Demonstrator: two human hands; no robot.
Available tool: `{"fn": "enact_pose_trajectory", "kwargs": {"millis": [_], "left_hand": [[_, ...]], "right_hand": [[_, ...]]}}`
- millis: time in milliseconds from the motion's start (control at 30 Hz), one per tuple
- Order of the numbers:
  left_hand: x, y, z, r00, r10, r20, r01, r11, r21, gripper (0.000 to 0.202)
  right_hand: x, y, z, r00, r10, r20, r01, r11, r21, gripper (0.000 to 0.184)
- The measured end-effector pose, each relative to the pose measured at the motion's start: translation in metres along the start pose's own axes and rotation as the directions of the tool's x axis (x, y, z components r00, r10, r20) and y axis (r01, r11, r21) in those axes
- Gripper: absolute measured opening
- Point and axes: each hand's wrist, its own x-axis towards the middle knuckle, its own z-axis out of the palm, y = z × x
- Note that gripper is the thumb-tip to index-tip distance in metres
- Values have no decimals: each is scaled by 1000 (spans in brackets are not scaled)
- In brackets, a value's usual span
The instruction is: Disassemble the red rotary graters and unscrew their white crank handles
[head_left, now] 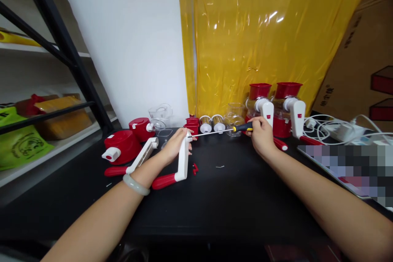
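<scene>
My left hand (175, 145) is closed around the top of a white crank handle (183, 159), whose red grip (164, 181) points to the left. In my right hand (261, 135) is a screwdriver (241, 127) with a yellow and black handle. Its long shaft runs leftward, and the tip meets the upper end of the crank at my left fingers; the exact contact is too small to make out. A second crank handle (143, 155) lies behind my left wrist. Small red pieces (195, 168) and thin metal pins or screws (220, 167) lie on the black table (215, 204).
Two red bases (121, 147) with white knobs stand at left. Behind are clear plastic parts (161, 112), grater drums (211, 124) and two assembled rotary graters (288, 106). White cables (325, 127) and a tablet-like device (346, 172) lie at right. A black shelf frame (66, 49) rises at left.
</scene>
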Motion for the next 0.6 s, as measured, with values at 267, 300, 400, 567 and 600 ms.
{"fn": "enact_pose_trajectory", "kwargs": {"millis": [267,300,400,567,600], "left_hand": [[3,-8,-3,999,29,45,-33,995,90,37],[3,-8,-3,999,27,44,-31,995,94,37],[3,-8,-2,999,27,38,-31,994,101,33],[1,-7,1,999,16,46,-21,993,114,27],[0,-7,1,998,20,53,-26,994,110,27]], "right_hand": [[4,2,-8,991,-13,-132,-7,989,-151,12],[3,3,-8,994,-7,-112,-10,988,-152,12],[2,5,-7,996,2,-89,-16,988,-155,11],[5,12,-7,995,14,-99,-29,988,-150,11],[5,13,-7,995,14,-102,-29,989,-148,11]]}}
